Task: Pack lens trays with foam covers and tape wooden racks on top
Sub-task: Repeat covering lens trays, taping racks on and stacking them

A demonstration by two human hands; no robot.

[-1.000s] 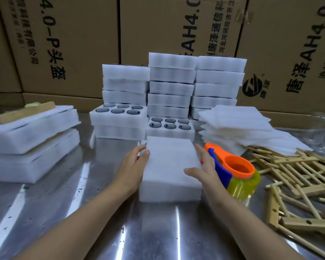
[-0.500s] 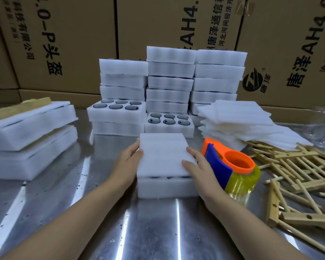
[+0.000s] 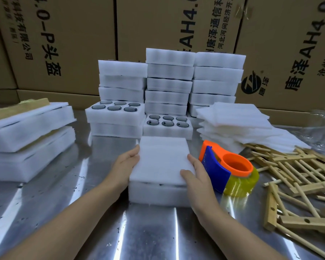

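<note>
A white foam lens tray (image 3: 158, 193) sits on the steel table in front of me with a flat foam cover (image 3: 161, 160) lying on top. My left hand (image 3: 125, 166) presses against the cover's left edge. My right hand (image 3: 197, 177) rests on its right edge with the thumb on the top surface. The lenses in this tray are hidden under the cover. An orange and blue tape dispenser (image 3: 231, 171) with yellowish tape stands just right of my right hand. A heap of wooden racks (image 3: 296, 181) lies at the far right.
Two open trays with dark lenses (image 3: 167, 126) (image 3: 114, 113) sit behind, in front of tall stacks of white trays (image 3: 169, 79). Loose foam covers (image 3: 235, 122) pile at the right. Packed trays with a wooden rack (image 3: 24, 132) stand at the left. Cardboard boxes (image 3: 64, 44) form the back wall.
The cover has settled down flat onto the tray. Both hands slid nearer along its sides, and my right thumb now lies on top.
</note>
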